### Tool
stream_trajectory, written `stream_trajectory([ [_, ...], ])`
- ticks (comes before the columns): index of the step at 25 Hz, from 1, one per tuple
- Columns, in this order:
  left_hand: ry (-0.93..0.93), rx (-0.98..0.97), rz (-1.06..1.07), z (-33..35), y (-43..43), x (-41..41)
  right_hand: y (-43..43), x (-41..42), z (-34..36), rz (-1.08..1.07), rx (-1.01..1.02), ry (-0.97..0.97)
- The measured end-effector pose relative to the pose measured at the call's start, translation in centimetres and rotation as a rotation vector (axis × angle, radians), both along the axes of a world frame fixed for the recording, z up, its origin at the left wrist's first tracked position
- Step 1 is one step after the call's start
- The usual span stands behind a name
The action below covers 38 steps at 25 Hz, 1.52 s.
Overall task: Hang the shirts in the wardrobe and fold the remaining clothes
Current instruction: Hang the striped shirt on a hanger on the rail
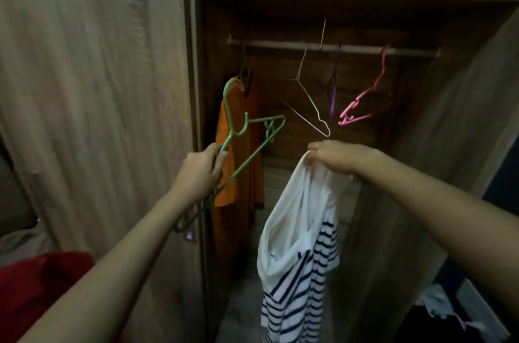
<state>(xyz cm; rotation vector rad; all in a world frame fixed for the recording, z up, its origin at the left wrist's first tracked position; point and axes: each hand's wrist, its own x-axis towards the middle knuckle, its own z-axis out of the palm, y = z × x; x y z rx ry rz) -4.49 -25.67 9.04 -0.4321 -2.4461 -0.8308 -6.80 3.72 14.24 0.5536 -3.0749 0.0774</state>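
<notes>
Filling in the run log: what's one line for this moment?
left hand grips green hanger | right hand holds striped shirt | not yet on hanger | orange shirt hangs from rail

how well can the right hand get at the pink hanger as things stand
Probably not yet: the path up to the pink hanger looks free, but the right hand grips the striped shirt.
</notes>
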Motion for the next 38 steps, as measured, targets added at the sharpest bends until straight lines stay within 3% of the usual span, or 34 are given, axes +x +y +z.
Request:
stream_trajectory([
  [3,0.017,0.028,-0.001,0.0,-3.1,1.5,1.5,-0.1,-1.3,-0.006,0.084,-0.019],
  [7,0.045,0.165,-0.080,-2.2,-6.4,3.4,2.5,1.4,-2.4,-0.106,-0.168,-0.081],
  [9,0.051,0.107,-0.114,-2.9,-6.9,3.8,2.2,1.3,-2.5,-0.090,-0.270,-0.077],
  [16,0.185,-0.066,-0.235,-3.8,0.2,1.7,-3.6,2.8,0.0,0.099,-0.187,0.050],
  [18,0.230,0.031,-0.222,-3.2,2.3,1.4,-4.4,3.2,1.1,0.138,-0.068,0.200],
  [22,0.356,0.211,-0.256,-1.1,3.8,1.4,-2.1,3.0,2.3,0.249,0.127,0.829],
  [25,0.603,0.218,0.042,-2.2,5.6,1.2,-1.9,2.8,3.2,0.247,0.093,0.852],
  [27,0.664,0.078,0.103,-6.2,7.7,1.9,-1.9,2.8,4.0,0.229,0.015,0.836],
  [29,0.399,-0.157,0.089,-11.1,10.0,3.3,-1.2,3.1,4.8,0.220,-0.033,0.849],
  [32,-0.368,-0.163,-0.088,-13.4,10.0,3.0,0.9,3.6,5.4,0.185,-0.037,0.856],
  [34,-0.528,-0.053,-0.348,-11.6,7.8,0.9,2.7,4.1,5.2,0.159,-0.035,0.803],
  [38,-0.574,-0.006,-0.243,-5.4,3.8,-2.4,6.9,4.7,2.8,0.046,0.038,0.736],
])
